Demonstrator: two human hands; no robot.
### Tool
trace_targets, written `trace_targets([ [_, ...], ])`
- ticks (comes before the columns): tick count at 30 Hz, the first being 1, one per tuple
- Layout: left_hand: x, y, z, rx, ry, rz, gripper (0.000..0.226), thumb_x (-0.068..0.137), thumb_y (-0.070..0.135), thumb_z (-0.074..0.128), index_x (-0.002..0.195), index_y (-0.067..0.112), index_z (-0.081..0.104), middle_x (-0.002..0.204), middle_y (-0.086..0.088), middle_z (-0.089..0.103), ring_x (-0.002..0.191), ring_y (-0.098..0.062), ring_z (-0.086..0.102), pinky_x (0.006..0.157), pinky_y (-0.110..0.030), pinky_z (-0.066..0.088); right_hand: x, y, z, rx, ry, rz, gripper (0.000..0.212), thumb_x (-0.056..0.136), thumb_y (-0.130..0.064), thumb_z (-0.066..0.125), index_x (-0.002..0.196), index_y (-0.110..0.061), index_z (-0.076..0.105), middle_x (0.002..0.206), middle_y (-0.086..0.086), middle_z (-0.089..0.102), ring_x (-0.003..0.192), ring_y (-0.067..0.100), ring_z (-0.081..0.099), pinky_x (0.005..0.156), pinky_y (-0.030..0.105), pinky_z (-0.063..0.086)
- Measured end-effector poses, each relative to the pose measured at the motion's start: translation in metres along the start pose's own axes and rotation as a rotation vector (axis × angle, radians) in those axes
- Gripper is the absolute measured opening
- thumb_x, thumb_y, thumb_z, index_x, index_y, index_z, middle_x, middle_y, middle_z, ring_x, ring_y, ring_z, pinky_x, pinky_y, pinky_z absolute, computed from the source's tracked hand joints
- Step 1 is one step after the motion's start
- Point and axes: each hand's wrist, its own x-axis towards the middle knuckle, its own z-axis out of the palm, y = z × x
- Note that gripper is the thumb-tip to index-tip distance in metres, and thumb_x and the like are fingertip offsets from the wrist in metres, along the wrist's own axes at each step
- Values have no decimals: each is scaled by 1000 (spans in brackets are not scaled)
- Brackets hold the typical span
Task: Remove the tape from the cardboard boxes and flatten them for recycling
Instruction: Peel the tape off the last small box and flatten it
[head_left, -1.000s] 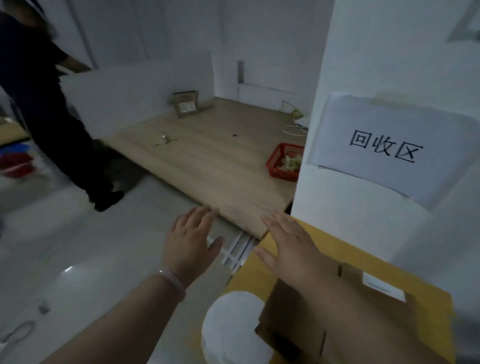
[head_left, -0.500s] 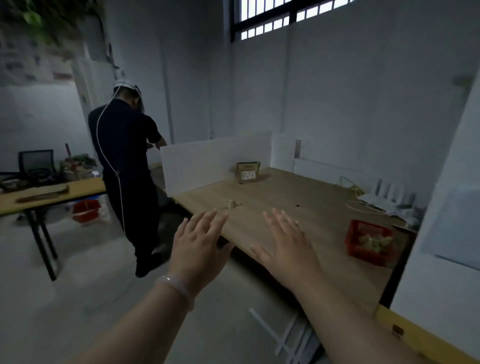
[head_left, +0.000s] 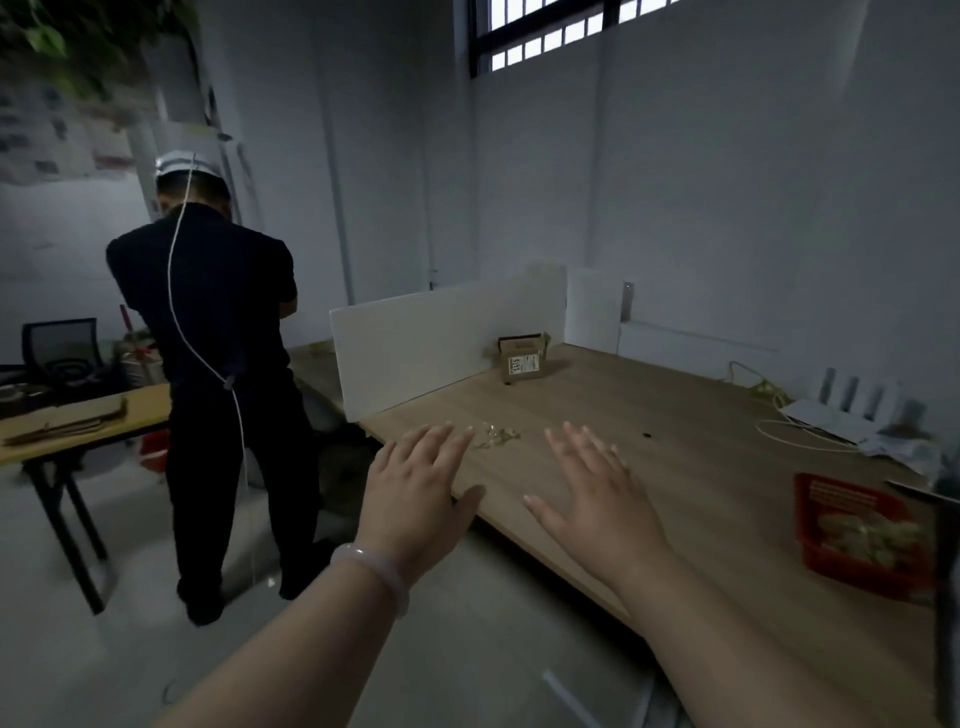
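While both hands hang in the air with nothing in them, the scene reads thus:

Left hand (head_left: 415, 499): palm down, fingers spread wide and apart, grip empty; it touches nothing and shows above the near edge of the worktop (head_left: 675, 467). A pale bracelet (head_left: 376, 569) circles its wrist.

Right hand (head_left: 597, 499): palm down, fingers spread, thumb out to the side, grip empty; it shows over the worktop, just beside the left hand but apart from it.

Box (head_left: 523, 358): small, brown cardboard, with a white label on its near face; it stands far back on the worktop, against the white divider (head_left: 415, 353), well apart from both hands. Whether tape is on it cannot be told.

Scraps (head_left: 498, 434): small pale bits on the worktop, just beyond the fingertips.

Basket (head_left: 857, 535): red, at the right of the worktop, holding pale crumpled bits.

Cardboard (head_left: 67, 418): flat pieces on a side table at left.

Person (head_left: 218, 364): in dark clothes, back turned, standing left of the worktop.
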Motion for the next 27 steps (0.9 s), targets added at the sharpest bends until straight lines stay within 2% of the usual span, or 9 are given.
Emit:
trace_targets([
  [4,61,-30,41,18,26,38,62,79,54,60,135,29,50,136,3,55,127,-21,48,104,-42,37,72,12,35,17,14,7,77,87,-68,36,151,-36,8,161,-8,4,147,10,-1,118,32,-3],
  [10,149,-71,93,24,40,-18,61,81,54,58,137,30,48,139,4,52,128,-21,46,105,-43,38,184,29,79,43,17,-26,77,87,-68,38,151,-35,11,161,-7,8,147,11,2,118,34,1],
  [15,193,-105,143,12,13,-58,62,85,57,51,141,33,40,143,7,46,131,-18,41,107,-38,33,242,39,130,60,-28,-11,77,87,-68,37,151,-36,10,161,-8,6,147,11,1,118,33,1],
  [23,273,-149,251,-151,-19,-98,63,82,54,57,139,29,45,139,4,50,127,-20,46,105,-37,36,327,82,206,52,-71,153,78,85,-72,32,151,-39,7,161,-10,5,147,10,4,118,33,2],
  [27,328,-173,310,-220,-56,-35,62,80,52,61,135,27,51,134,3,54,121,-20,52,98,-36,41,382,99,241,16,-44,234,78,85,-71,35,151,-41,5,161,-11,4,147,10,3,117,32,2],
])
